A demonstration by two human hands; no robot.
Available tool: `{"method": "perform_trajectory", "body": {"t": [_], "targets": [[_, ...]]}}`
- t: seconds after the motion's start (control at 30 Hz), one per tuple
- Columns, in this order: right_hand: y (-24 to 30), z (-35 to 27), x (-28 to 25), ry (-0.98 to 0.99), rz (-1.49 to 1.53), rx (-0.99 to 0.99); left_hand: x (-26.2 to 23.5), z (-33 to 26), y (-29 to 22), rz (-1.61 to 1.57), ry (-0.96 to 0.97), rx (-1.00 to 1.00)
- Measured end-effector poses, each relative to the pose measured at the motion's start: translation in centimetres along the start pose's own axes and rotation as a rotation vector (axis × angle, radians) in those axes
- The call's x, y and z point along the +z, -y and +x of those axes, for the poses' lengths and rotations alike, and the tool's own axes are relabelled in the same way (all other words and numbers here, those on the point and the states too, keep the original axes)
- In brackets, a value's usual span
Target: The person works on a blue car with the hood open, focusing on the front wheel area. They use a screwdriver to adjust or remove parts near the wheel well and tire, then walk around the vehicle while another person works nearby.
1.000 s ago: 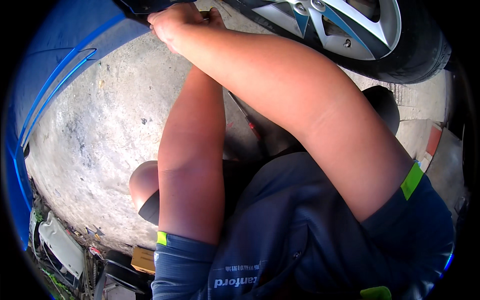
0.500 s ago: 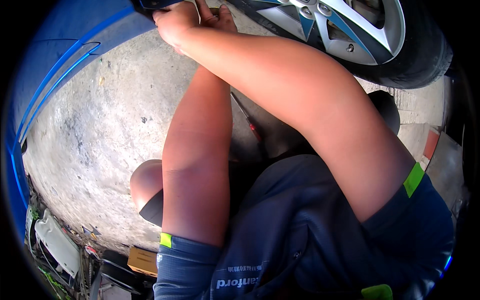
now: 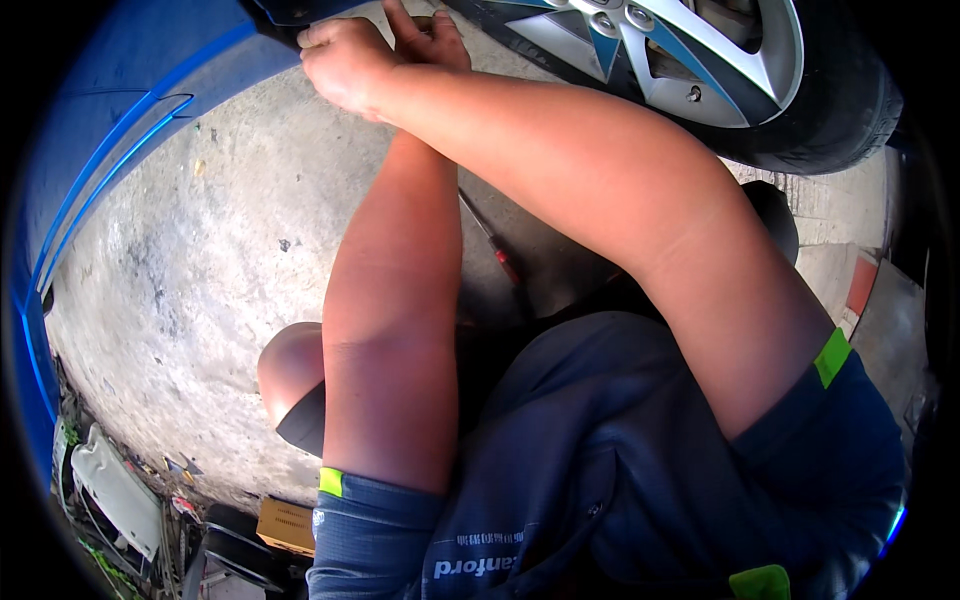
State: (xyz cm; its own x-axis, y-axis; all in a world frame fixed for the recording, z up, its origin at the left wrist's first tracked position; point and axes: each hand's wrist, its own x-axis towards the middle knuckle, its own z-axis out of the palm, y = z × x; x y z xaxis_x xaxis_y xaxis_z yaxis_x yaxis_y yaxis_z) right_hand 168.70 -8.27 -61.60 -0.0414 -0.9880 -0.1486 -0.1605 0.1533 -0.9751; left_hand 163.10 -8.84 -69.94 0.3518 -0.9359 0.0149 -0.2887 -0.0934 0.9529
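Note:
My arms cross near the top of the view. My right hand (image 3: 350,65) is farther left, closed with its fingertips against the lower edge of a black trim piece (image 3: 290,12) on the blue car body (image 3: 215,60). Whatever it pinches is hidden. Partly behind the right wrist, my left hand (image 3: 432,42) is turned up, its visible fingers apart and loosely bent. I see nothing held in it. A wheel (image 3: 640,60) with a silver, black and blue rim is just right of the hands. Below the crossed forearms, a screwdriver-like tool (image 3: 503,258) with a red and black handle lies on the concrete floor (image 3: 220,260).
The blue car side curves down the left edge. At the lower left are a cardboard box (image 3: 285,525), a pale panel (image 3: 115,490) and mixed scrap. My knee (image 3: 290,370) sticks out left of my left forearm. A red-and-white block (image 3: 860,285) is at the right.
My right hand has shifted slightly left and down along the black trim. My left hand's fingers are a little more spread. The view has moved slightly.

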Motion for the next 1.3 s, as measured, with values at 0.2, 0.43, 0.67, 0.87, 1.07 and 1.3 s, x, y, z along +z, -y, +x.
{"method": "perform_trajectory", "body": {"t": [0.2,0.43,0.67,0.87,1.07,1.3], "targets": [[1.1,0.1,-1.7,0.069,-0.314,0.034,1.0,0.0,0.4,-0.027,-0.055,0.076],[1.7,1.5,-2.5,0.076,-0.202,0.183,0.3,0.2,2.3,0.132,-0.149,0.25],[-0.1,3.3,-1.1,0.18,0.224,0.387,-0.6,-1.3,-2.0,0.198,-0.084,0.124],[-0.2,2.2,-0.3,0.295,0.666,0.477,0.1,0.8,4.2,0.44,-0.151,0.172],[-0.6,3.2,-1.2,0.336,0.631,0.535,-0.5,-1.1,0.4,0.073,0.047,0.204],[-0.3,3.1,-0.5,0.309,0.497,0.499,-1.2,-1.2,-0.7,-0.064,0.082,0.18]]}}
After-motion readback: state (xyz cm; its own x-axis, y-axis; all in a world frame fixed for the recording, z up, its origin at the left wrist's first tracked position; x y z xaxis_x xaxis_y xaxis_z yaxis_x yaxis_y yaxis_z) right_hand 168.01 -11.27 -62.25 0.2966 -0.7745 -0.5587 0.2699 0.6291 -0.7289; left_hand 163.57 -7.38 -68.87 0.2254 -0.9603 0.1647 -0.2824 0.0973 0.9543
